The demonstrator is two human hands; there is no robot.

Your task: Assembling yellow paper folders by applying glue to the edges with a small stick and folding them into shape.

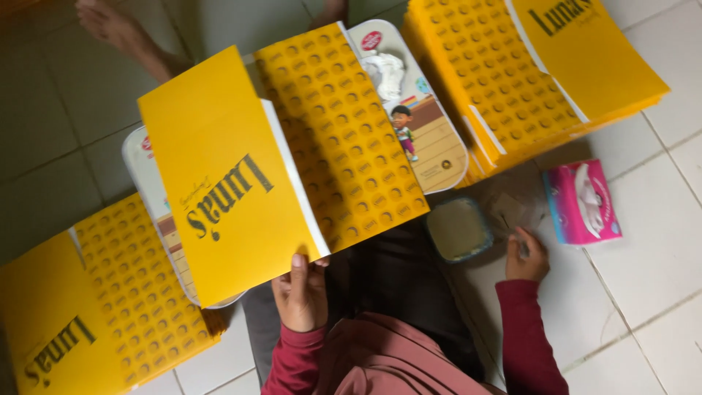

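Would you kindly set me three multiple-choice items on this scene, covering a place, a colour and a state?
1. Where does the pink tissue box lie?
A. on the tiled floor, right of the small tub
B. on the tray
C. on the left stack

2. What colour is the folded sheet held by the left hand?
A. green
B. yellow
C. white

3. How is the right hand occupied?
A. gripping the sheet
B. resting on the tray
C. down by the small tub, off the sheet

Answers: 1 A, it sits on bare tiles; 2 B, plainly yellow; 3 C, it is beside the tub.
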